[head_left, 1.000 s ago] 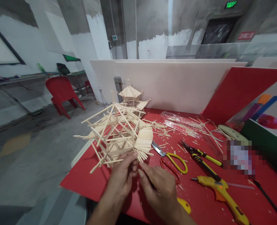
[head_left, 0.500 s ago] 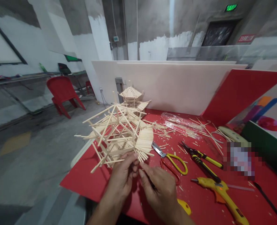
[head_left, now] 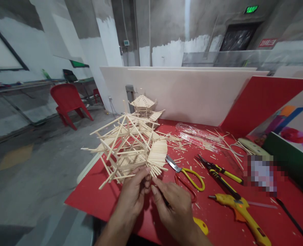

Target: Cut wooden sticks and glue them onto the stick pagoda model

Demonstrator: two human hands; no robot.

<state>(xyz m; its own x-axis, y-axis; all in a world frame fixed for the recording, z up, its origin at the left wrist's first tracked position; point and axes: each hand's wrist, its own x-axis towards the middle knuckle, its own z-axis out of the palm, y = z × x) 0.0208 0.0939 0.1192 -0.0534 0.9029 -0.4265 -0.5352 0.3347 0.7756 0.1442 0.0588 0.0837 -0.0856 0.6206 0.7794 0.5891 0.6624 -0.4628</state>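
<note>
An open-framed pagoda model (head_left: 127,155) of pale wooden sticks stands at the near left of the red table, with a fan of short sticks along its right side. My left hand (head_left: 135,191) is closed at the model's front lower edge, its thumb by the fanned stick ends. Just to the right, my right hand (head_left: 174,205) is pinched, thumb against forefinger, close to the left fingertips. Whatever lies between the fingers of either hand is too small or hidden to make out. Scissors (head_left: 184,172) with yellow and red handles lie beside the model.
A second stick pagoda (head_left: 143,104) stands behind. Loose sticks (head_left: 178,141) and a plastic bag of sticks (head_left: 200,136) lie on the red tabletop (head_left: 110,203). Cutting pliers (head_left: 219,172) and a yellow glue gun (head_left: 240,208) are at right. White boards (head_left: 187,92) line the back.
</note>
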